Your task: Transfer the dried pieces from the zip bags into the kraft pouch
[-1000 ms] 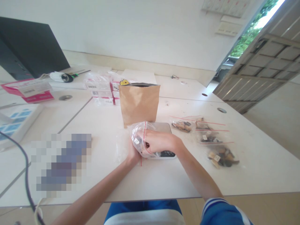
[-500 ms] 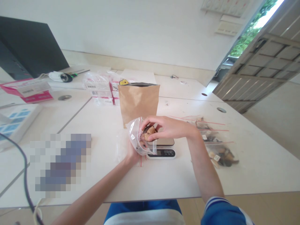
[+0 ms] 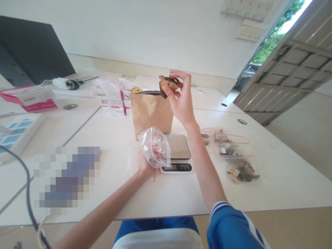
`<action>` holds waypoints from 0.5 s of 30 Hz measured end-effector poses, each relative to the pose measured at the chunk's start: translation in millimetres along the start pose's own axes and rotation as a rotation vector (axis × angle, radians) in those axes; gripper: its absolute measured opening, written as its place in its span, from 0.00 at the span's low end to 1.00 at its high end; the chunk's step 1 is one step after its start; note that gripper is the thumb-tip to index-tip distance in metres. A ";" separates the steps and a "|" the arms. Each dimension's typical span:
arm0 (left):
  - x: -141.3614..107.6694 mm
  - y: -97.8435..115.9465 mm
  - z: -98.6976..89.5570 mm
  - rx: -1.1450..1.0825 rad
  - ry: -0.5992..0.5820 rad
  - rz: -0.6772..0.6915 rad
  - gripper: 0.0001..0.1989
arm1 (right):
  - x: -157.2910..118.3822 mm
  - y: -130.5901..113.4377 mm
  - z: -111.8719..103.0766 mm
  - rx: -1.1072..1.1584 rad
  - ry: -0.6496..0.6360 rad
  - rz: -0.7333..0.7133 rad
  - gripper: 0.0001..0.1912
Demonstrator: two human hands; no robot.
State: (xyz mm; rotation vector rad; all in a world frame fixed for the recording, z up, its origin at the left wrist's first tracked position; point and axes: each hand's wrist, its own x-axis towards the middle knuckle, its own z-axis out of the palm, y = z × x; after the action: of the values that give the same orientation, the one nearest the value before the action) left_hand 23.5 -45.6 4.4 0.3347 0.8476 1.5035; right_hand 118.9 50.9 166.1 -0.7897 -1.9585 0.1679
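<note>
My right hand (image 3: 181,95) pinches a clump of brown dried pieces (image 3: 168,84), dark-edged like dried mushroom, at the upper right rim of a brown paper bag (image 3: 151,112). That bag stands upright with its top open. Lower down, my left hand (image 3: 146,162) holds a clear zip bag (image 3: 153,145) with a red seal line and a small white label; its mouth is spread, and some of my fingers show through the plastic. Just right of it lies a kitchen scale (image 3: 178,147) with a bare metal plate and a black display panel.
Several clear zip bags of dried pieces (image 3: 242,171) lie to the right. Behind the paper bag are pink-and-white boxes (image 3: 111,100) in plastic. A dark monitor (image 3: 36,52), a power strip (image 3: 20,135), a cable (image 3: 27,193) and a blurred-out patch (image 3: 70,176) are left.
My right hand has lifted the dried pieces out of the clear zip bag, up to the paper bag's rim. My left hand stays low with the zip bag. The scale plate is now more exposed.
</note>
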 end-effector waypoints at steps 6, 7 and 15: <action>3.6 0.7 0.9 -0.008 0.020 0.000 0.09 | 36.1 9.8 23.7 -0.203 0.054 -0.024 0.16; 3.9 0.9 1.2 -0.011 0.024 -0.002 0.10 | 36.2 10.6 27.0 -0.205 0.044 -0.022 0.16; 0.3 5.2 5.4 -0.060 0.051 -0.027 0.12 | 12.0 23.4 49.8 -0.114 -0.035 -0.068 0.13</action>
State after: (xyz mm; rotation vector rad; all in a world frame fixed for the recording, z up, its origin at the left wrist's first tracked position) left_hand 23.2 -43.3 11.5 0.2405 0.8422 1.5149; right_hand 84.4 86.6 139.6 -0.7968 -2.0391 0.0296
